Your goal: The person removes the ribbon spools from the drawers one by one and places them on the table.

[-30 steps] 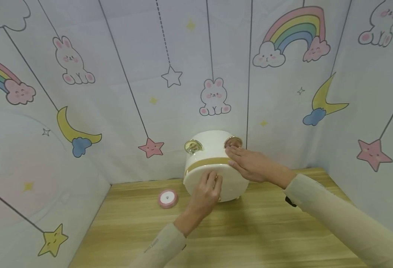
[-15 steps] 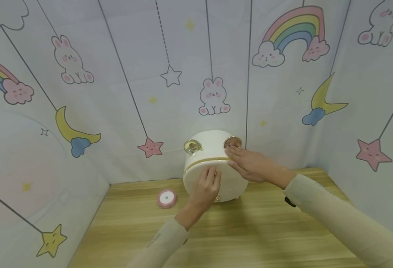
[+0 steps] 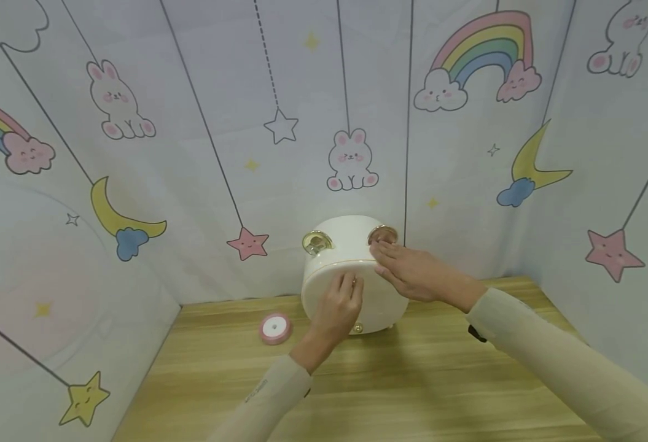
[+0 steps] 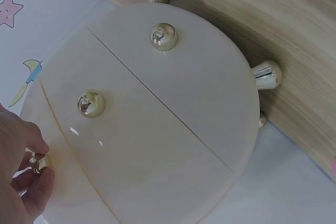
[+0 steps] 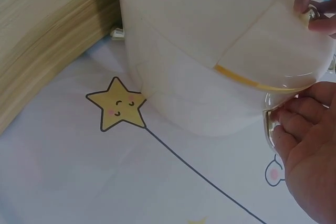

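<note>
A glossy white rounded jewelry box (image 3: 348,236) stands against the back wall, with two gold cup-shaped ears on top. Thumb and fingers of my left hand (image 3: 336,313) pinch the gold knob (image 4: 41,163) of its top drawer (image 5: 275,45). Two more gold knobs show below that one in the left wrist view. Only a thin gold-coloured line shows between drawer and body in the head view. My right hand (image 3: 419,274) lies with fingers extended against the box's upper right, by the right ear (image 3: 383,236). In the right wrist view its fingertips touch that ear's gold edge.
A pink-rimmed white spool-like disc (image 3: 275,329) lies on the wooden tabletop (image 3: 412,387) left of the box. White cloth walls (image 3: 218,184) printed with bunnies, stars and rainbows enclose the back and sides.
The top drawer has slid inward, and the gold band along its edge has narrowed to a thin line. My left hand has moved slightly forward with it; the right hand stays put.
</note>
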{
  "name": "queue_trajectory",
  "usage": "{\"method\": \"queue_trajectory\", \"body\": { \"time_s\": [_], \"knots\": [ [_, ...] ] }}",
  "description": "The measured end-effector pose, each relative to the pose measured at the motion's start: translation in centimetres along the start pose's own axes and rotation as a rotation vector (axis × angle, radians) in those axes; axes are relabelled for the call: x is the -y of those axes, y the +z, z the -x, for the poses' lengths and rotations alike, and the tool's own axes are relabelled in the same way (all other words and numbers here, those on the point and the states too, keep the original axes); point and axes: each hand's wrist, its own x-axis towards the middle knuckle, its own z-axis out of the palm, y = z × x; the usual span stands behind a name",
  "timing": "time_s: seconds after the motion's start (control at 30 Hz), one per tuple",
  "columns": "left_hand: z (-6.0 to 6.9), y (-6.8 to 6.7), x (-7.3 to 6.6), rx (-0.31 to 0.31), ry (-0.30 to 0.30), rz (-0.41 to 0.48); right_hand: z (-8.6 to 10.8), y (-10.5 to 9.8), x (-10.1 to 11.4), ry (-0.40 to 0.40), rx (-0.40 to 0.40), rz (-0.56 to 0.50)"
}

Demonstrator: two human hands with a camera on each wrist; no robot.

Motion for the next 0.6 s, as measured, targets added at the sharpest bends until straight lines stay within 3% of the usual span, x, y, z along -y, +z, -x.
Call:
{"method": "queue_trajectory", "body": {
  "time_s": [0.6],
  "knots": [
    [-0.58, 0.15, 0.14, 0.052, 0.013, -0.035, -0.16, -0.23, -0.25, 0.0, -0.005, -0.011]
  ]
}}
